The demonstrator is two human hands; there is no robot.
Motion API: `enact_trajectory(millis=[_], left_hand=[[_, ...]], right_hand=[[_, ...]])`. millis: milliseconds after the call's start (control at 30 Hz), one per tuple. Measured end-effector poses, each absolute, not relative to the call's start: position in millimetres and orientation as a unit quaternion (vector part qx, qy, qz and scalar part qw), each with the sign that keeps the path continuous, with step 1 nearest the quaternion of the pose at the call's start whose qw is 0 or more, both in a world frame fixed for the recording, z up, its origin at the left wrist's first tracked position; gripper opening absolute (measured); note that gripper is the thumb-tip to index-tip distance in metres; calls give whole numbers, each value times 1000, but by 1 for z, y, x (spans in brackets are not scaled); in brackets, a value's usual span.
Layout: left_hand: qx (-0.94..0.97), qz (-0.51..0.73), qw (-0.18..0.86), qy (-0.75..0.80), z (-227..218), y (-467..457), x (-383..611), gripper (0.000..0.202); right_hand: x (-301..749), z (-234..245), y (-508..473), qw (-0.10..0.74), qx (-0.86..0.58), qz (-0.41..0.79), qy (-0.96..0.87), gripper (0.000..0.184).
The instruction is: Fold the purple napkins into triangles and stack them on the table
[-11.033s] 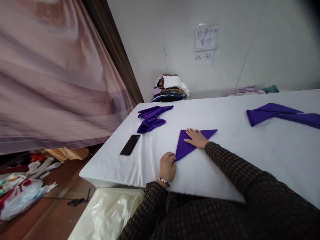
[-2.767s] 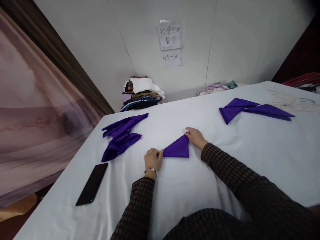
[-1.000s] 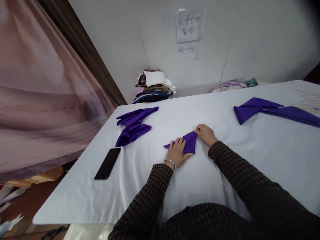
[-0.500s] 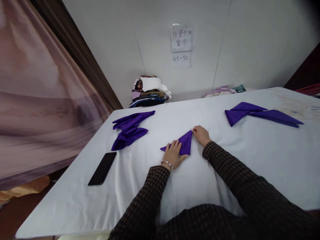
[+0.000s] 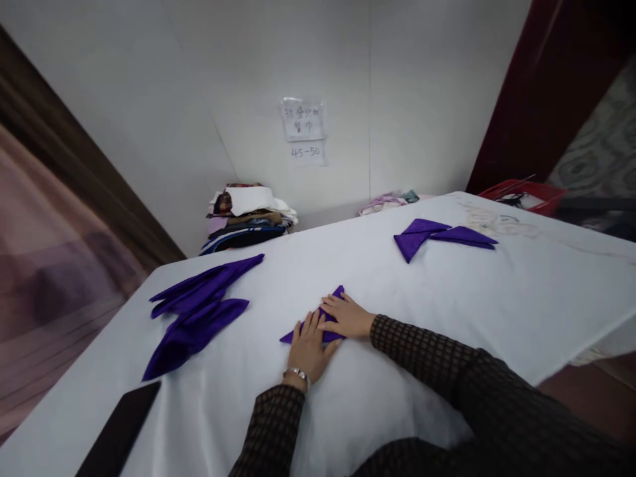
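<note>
A small folded purple napkin [image 5: 332, 301] lies on the white tablecloth [image 5: 497, 298] in front of me, mostly covered by my hands. My left hand [image 5: 311, 344] rests flat on its near left part with fingers stretched out. My right hand [image 5: 348, 317] lies flat across its right side, fingers pointing left and touching the left hand's fingertips. Only the far tip and the left corner of the napkin show.
Unfolded purple napkins [image 5: 199, 311] lie in a loose heap at the left. Folded purple napkins [image 5: 437, 237] sit at the far right. A black phone [image 5: 119, 430] lies at the near left edge. Stacked cloths [image 5: 246, 215] and a paper sign [image 5: 303, 129] are by the wall; a red basket [image 5: 521, 192] stands beyond the table.
My right hand moved from the napkin's far tip onto its top, next to the left hand. The view swung right and pulled back; the phone is now at the frame's lower left.
</note>
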State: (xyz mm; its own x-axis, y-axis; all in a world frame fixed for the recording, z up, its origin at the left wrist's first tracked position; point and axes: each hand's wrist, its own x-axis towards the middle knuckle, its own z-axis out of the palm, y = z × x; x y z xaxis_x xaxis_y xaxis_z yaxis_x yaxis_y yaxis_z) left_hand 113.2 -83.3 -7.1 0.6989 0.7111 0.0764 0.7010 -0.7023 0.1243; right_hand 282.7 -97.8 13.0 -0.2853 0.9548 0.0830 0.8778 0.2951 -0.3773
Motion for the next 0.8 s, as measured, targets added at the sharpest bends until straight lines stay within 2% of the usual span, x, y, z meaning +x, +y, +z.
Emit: enact_trajectory(millis=[433, 700, 800], left_hand=[[925, 76, 17, 372, -18, -75, 111, 70], [940, 54, 46, 334, -12, -77, 101, 73], [944, 51, 61, 321, -9, -79, 98, 67]], right_hand=[[314, 9, -88, 152, -603, 136, -771, 62], [310, 9, -113, 155, -613, 115, -766, 68], [312, 9, -122, 158, -611, 119, -767, 67]])
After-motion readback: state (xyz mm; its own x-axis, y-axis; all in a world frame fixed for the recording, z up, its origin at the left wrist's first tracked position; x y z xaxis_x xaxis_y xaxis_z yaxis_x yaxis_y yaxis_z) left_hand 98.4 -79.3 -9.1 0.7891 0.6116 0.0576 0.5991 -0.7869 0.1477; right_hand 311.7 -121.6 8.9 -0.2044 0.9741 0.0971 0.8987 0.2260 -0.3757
